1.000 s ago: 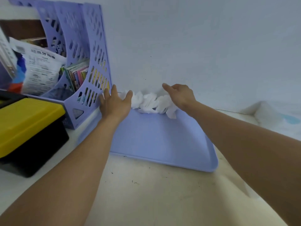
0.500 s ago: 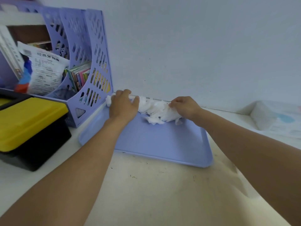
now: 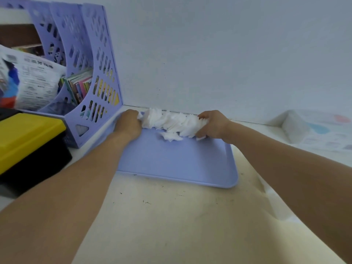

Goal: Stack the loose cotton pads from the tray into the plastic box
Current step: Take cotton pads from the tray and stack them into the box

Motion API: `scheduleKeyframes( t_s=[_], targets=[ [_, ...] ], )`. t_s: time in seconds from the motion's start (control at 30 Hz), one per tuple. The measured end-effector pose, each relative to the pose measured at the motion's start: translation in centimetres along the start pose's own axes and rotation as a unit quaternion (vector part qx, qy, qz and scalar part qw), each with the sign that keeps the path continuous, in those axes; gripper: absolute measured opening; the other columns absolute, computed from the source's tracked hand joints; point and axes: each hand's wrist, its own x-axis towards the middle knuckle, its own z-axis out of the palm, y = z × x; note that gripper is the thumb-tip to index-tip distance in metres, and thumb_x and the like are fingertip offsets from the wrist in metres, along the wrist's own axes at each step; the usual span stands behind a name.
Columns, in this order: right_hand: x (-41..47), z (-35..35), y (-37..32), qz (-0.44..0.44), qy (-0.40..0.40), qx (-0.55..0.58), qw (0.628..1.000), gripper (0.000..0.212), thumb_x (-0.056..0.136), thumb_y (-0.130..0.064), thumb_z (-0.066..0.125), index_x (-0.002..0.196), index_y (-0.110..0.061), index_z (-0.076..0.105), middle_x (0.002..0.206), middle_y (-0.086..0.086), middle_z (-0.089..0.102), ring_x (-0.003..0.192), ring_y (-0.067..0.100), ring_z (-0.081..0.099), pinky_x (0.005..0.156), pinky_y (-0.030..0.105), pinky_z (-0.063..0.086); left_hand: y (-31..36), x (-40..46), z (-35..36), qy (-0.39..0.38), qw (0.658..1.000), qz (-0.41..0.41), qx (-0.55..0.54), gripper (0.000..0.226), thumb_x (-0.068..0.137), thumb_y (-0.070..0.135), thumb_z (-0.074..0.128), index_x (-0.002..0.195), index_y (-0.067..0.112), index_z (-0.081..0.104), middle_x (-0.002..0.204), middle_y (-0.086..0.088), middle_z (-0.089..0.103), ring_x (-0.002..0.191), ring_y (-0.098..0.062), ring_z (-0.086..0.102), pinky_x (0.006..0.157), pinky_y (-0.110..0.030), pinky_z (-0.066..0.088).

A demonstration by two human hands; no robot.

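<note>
Since the earlier frame both hands had closed in along the far edge of the tray (image 3: 177, 159); my left hand (image 3: 128, 124) had slid rightward off the tray's far left corner, my right hand (image 3: 211, 123) had come leftward, and the cotton pads (image 3: 171, 121) had been squeezed from a loose scatter into one bunched row. That row lay on the tray against its far rim, by the wall; its long axis ran left to right, straight between my two hands, so each grip met one end of it. My left grip was curled with the knuckles up and pressed against the row's left end; my right grip was curled around the right end, fingers tucked under the pads. A few pads had slipped out and lay flat on the tray just in front of the row, nearer my right hand. The pads looked soft, thin, white and ragged-edged, overlapping like shingles; I judged they would fan apart unless squeezed from both ends. The tray was smooth lilac plastic with a low rounded rim, resting on the pale, scuffed desk (image 3: 171, 216). Left of the tray stood a perforated lilac file rack (image 3: 99, 82); I could not pick out the plastic box for certain.
</note>
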Motion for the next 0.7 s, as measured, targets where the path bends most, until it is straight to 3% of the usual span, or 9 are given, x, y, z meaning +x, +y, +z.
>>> scheduleKeyframes(
  t_s=[0.1, 0.2, 0.27, 0.37, 0.43, 0.5, 0.57, 0.67, 0.7],
  targets=[
    [-0.6, -0.7, 0.5, 0.008, 0.022, 0.000, 1.000, 0.039, 0.069, 0.008, 0.075, 0.100, -0.015, 0.068, 0.083, -0.003, 0.054, 0.080, 0.020, 0.051, 0.070, 0.029, 0.046, 0.0, -0.5, -0.5, -0.029, 0.999, 0.018, -0.001, 0.031, 0.097, 0.005, 0.053, 0.125, 0.004, 0.066, 0.132, -0.018, 0.064, 0.120, -0.037, 0.058, 0.095, -0.038, 0.046],
    [-1.6, -2.1, 1.3, 0.021, 0.030, 0.017, 0.999, 0.037, 0.068, 0.011, 0.071, 0.099, -0.009, 0.073, 0.082, 0.000, 0.057, 0.078, 0.020, 0.051, 0.069, 0.033, 0.047, -0.3, -1.4, -1.3, -0.075, 0.997, 0.011, -0.011, 0.043, 0.097, 0.006, 0.052, 0.140, 0.007, 0.056, 0.147, -0.014, 0.052, 0.132, -0.035, 0.049, 0.105, -0.037, 0.040],
    [-2.4, -3.4, 1.9, 0.027, 0.044, 0.034, 0.998, 0.039, 0.066, 0.014, 0.073, 0.100, -0.006, 0.074, 0.083, 0.004, 0.060, 0.077, 0.022, 0.054, 0.073, 0.038, 0.054, 0.4, -2.7, -2.1, -0.027, 0.999, 0.025, -0.027, 0.051, 0.096, 0.007, 0.054, 0.147, 0.006, 0.047, 0.155, -0.014, 0.041, 0.140, -0.036, 0.040, 0.112, -0.041, 0.036],
    [-4.2, -5.4, 2.8, 0.027, 0.063, 0.089, 0.994, 0.043, 0.065, 0.019, 0.078, 0.102, -0.002, 0.072, 0.092, 0.013, 0.065, 0.084, 0.028, 0.062, 0.084, 0.046, 0.059, 4.3, -7.1, -3.0, 0.124, 0.977, 0.074, -0.154, 0.040, 0.094, 0.006, 0.058, 0.134, 0.009, 0.057, 0.141, -0.012, 0.050, 0.126, -0.026, 0.049, 0.096, -0.027, 0.039],
    [-5.8, -6.2, 2.8, 0.021, 0.065, 0.154, 0.986, 0.042, 0.068, 0.023, 0.075, 0.103, 0.002, 0.069, 0.093, 0.014, 0.065, 0.087, 0.029, 0.063, 0.077, 0.040, 0.061, 7.9, -10.3, -2.7, 0.117, 0.951, 0.076, -0.276, 0.032, 0.091, 0.007, 0.061, 0.122, 0.017, 0.062, 0.130, -0.005, 0.059, 0.112, -0.016, 0.054, 0.086, -0.018, 0.040],
    [-8.1, -6.6, 2.3, -0.012, 0.064, 0.205, 0.977, 0.040, 0.070, 0.024, 0.071, 0.104, 0.002, 0.069, 0.092, 0.014, 0.066, 0.086, 0.027, 0.064, 0.071, 0.031, 0.059, 11.2, -13.4, -1.6, 0.025, 0.910, 0.033, -0.413, 0.025, 0.093, 0.014, 0.065, 0.117, 0.022, 0.062, 0.123, 0.000, 0.063, 0.105, -0.011, 0.059, 0.088, -0.018, 0.046],
    [-10.5, -6.6, 1.8, -0.053, 0.049, 0.247, 0.966, 0.042, 0.073, 0.023, 0.070, 0.109, 0.002, 0.068, 0.095, 0.013, 0.066, 0.083, 0.021, 0.066, 0.071, 0.026, 0.060, 13.7, -15.8, -0.8, -0.088, 0.848, -0.051, -0.520, 0.024, 0.097, 0.027, 0.064, 0.121, 0.022, 0.061, 0.121, -0.001, 0.061, 0.107, -0.014, 0.062, 0.097, -0.030, 0.051],
    [-13.7, -6.0, 1.7, -0.110, -0.035, 0.222, 0.968, 0.044, 0.075, 0.018, 0.074, 0.114, -0.002, 0.070, 0.100, 0.012, 0.072, 0.086, 0.013, 0.069, 0.077, 0.024, 0.059, 15.0, -16.8, -0.9, -0.233, 0.711, -0.155, -0.645, 0.047, 0.097, 0.048, 0.058, 0.126, 0.011, 0.059, 0.118, -0.009, 0.065, 0.109, -0.027, 0.068, 0.093, -0.042, 0.057],
    [-14.5, -5.8, 1.7, -0.120, -0.067, 0.197, 0.971, 0.045, 0.074, 0.016, 0.076, 0.113, -0.005, 0.071, 0.105, 0.012, 0.073, 0.092, 0.015, 0.070, 0.082, 0.026, 0.059, 14.8, -16.8, -1.0, -0.280, 0.692, -0.154, -0.648, 0.056, 0.096, 0.054, 0.056, 0.127, 0.008, 0.060, 0.120, -0.011, 0.068, 0.111, -0.028, 0.068, 0.093, -0.044, 0.058]
  ],
)
